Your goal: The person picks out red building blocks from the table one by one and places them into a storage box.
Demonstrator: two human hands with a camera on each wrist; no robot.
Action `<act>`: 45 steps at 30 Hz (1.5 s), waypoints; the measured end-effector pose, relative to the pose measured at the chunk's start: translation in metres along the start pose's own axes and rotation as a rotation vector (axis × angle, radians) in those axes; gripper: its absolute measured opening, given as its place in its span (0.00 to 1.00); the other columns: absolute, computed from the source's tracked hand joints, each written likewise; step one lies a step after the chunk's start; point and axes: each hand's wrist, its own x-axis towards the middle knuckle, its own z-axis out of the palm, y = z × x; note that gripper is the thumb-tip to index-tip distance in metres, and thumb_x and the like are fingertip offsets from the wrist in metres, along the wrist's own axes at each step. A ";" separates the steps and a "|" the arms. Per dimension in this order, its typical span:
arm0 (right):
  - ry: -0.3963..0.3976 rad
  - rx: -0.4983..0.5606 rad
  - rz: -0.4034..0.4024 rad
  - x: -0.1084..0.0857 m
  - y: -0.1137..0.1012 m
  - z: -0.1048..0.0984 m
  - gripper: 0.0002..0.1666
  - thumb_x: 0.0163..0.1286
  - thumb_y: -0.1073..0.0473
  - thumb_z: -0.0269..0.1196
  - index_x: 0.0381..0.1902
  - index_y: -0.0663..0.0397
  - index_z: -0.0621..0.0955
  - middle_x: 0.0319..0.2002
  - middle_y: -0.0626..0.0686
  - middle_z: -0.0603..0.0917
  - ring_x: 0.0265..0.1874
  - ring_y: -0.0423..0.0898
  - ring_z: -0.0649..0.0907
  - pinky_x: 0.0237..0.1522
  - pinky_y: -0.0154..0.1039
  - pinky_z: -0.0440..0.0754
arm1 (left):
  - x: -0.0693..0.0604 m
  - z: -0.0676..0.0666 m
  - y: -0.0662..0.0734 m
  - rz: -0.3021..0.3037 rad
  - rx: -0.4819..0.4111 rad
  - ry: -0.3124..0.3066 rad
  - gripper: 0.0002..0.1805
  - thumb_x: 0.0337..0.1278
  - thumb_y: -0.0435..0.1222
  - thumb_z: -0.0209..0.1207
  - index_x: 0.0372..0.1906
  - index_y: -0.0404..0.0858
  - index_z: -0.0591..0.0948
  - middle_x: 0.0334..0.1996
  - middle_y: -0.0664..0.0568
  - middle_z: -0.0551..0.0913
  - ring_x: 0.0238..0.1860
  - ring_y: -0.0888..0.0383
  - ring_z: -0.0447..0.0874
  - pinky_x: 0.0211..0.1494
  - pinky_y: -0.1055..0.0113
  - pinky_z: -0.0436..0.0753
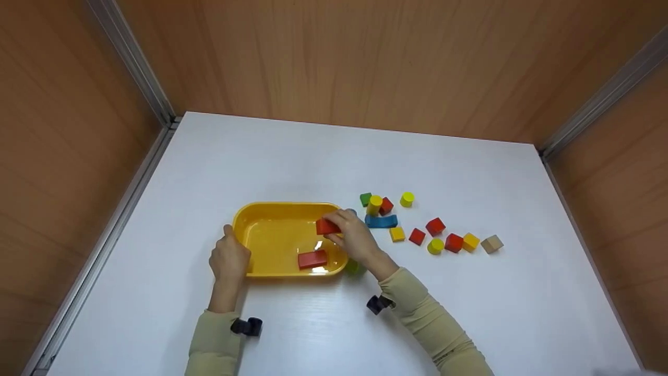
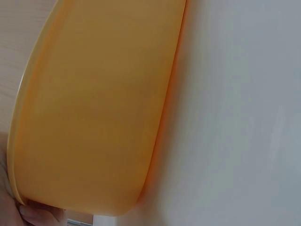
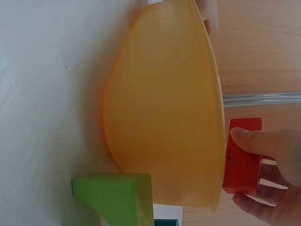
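In the head view my right hand (image 1: 355,237) pinches a red block (image 1: 326,226) over the right end of a yellow tray (image 1: 289,207). The right wrist view shows thumb and fingers on opposite sides of this red block (image 3: 242,162), just above the tray's rim (image 3: 219,108). My left hand (image 1: 229,257) grips the tray's left end. Its fingers (image 2: 40,215) curl at the rim in the left wrist view. Inside the tray lies another red block (image 1: 312,259). Beside the tray's right end stands a green block (image 3: 115,195) with a curved cut-out, partly hidden in the head view.
Right of the tray are a blue curved block (image 1: 381,221), a green block (image 1: 366,199), yellow cylinders (image 1: 374,204), several red cubes (image 1: 435,226), yellow cubes (image 1: 470,242) and a plain wooden cube (image 1: 492,244). Wooden panels (image 1: 334,62) border the white table (image 1: 271,156).
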 end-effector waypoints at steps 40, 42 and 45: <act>-0.280 -0.319 -0.147 0.029 0.013 0.026 0.06 0.58 0.59 0.61 0.35 0.52 0.79 0.33 0.48 0.77 0.34 0.44 0.71 0.40 0.33 0.70 | -0.001 0.001 0.001 0.000 -0.007 0.019 0.20 0.42 0.23 0.54 0.45 0.26 0.65 0.23 0.37 0.76 0.17 0.49 0.74 0.17 0.58 0.72; -0.293 -0.317 -0.145 0.030 0.013 0.026 0.04 0.58 0.60 0.61 0.33 0.51 0.79 0.32 0.48 0.77 0.33 0.44 0.71 0.39 0.33 0.70 | -0.001 0.001 0.001 -0.001 -0.007 0.022 0.20 0.42 0.23 0.54 0.46 0.26 0.65 0.23 0.37 0.77 0.18 0.48 0.75 0.18 0.57 0.72; -0.316 -0.299 -0.135 0.030 0.013 0.028 0.02 0.59 0.62 0.60 0.31 0.51 0.80 0.30 0.47 0.76 0.33 0.44 0.71 0.38 0.33 0.69 | -0.001 0.002 0.001 -0.005 -0.004 0.022 0.21 0.42 0.23 0.54 0.46 0.26 0.65 0.24 0.36 0.77 0.19 0.47 0.76 0.19 0.57 0.73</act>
